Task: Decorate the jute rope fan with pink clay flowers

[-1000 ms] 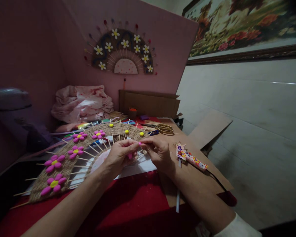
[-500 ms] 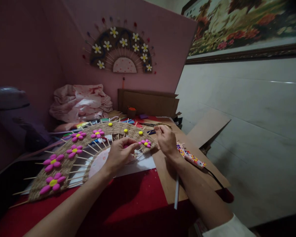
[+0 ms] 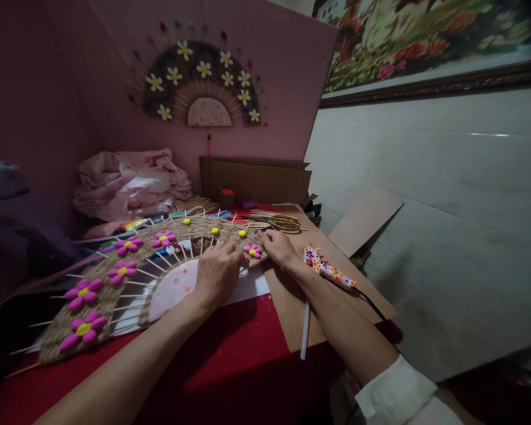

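Note:
A half-round fan woven of twine over thin sticks (image 3: 110,295) lies across the table. Pink flowers with yellow centres (image 3: 83,294) and several bare yellow dots (image 3: 215,231) sit on its band. My left hand (image 3: 221,271) is closed at the fan's right inner side, over the pale half-circle (image 3: 172,292); its fingertips are partly hidden. With fingers pinched together, my right hand (image 3: 279,247) touches the fan's right end, beside the small pink flower (image 3: 252,252) there. A flower-patterned glue gun (image 3: 331,273) lies right of my right wrist, and a clear glue stick (image 3: 305,330) shows below my forearm.
Scissors with gold handles (image 3: 285,222) lie behind my right hand. A brown board (image 3: 287,319) covers the table's right side over red cloth (image 3: 230,330). Crumpled pink cloth (image 3: 133,183) and cardboard (image 3: 256,180) stand at the back. A finished-looking fan (image 3: 203,74) hangs above.
My right hand has come down and left from above the board to the fan's right end, uncovering the scissors. My left hand has turned more knuckles-up. The view has shifted slightly right.

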`<state>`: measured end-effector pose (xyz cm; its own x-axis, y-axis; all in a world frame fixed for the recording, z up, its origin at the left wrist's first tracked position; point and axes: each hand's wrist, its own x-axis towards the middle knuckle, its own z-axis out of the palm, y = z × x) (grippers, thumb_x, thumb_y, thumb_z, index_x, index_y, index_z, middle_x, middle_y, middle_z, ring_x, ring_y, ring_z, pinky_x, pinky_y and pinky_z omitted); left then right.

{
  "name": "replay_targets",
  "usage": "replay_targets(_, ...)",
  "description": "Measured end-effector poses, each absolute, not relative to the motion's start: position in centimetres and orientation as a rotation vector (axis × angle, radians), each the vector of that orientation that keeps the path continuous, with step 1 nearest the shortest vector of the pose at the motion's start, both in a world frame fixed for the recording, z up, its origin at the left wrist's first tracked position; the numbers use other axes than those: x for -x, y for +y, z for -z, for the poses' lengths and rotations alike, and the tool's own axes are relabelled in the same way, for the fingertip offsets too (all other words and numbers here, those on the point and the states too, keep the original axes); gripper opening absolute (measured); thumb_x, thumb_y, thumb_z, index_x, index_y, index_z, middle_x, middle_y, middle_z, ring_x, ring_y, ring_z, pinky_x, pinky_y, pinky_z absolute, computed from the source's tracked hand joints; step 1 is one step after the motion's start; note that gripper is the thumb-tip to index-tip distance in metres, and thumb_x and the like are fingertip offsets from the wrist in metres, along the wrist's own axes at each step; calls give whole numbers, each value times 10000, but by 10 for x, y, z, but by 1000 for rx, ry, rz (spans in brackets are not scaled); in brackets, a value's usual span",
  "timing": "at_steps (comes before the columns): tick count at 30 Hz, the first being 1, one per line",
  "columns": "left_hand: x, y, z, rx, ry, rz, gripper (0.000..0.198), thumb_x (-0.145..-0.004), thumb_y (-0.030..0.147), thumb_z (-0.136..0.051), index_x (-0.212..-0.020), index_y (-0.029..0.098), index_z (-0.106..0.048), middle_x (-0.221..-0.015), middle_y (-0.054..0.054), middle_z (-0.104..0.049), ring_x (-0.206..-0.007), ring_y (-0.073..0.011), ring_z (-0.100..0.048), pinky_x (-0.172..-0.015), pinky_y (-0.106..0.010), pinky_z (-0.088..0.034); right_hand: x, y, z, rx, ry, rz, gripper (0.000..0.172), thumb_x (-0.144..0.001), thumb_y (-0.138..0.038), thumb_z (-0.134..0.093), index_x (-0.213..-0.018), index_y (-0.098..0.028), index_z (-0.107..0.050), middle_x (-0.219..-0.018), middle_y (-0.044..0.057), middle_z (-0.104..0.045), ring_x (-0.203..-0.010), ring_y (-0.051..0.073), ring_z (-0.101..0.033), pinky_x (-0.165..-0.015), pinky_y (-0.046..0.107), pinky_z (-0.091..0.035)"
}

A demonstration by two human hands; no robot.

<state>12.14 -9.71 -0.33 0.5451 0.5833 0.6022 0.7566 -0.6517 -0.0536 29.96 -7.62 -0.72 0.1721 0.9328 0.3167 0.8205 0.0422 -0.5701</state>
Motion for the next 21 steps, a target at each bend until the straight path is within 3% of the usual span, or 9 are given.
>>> replay_targets(14,-129,-101,0,2453,-1086,896,282,-892,260,-455,-747,181,-683,-745,-76,-660,-734,-203,-561,-672,-323,-348,-295,-82,2,1743,-1574,-206,387,-873,-443,-457,-658,-179,-642,-609,6,-613,-563,116,-492,-538,230,-281)
replay_targets(21,-129,-97,5,2471,-1125,853,206,-855,280,-522,-762,203,-689,-757,-70,-660,-750,-216,-571,-657,-325,-343,-294,-83,2,1734,-1574,-208,355,-866,-427,-472,-683,-185,-656,-645,11,-636,-608,124,-527,-565,227,-302)
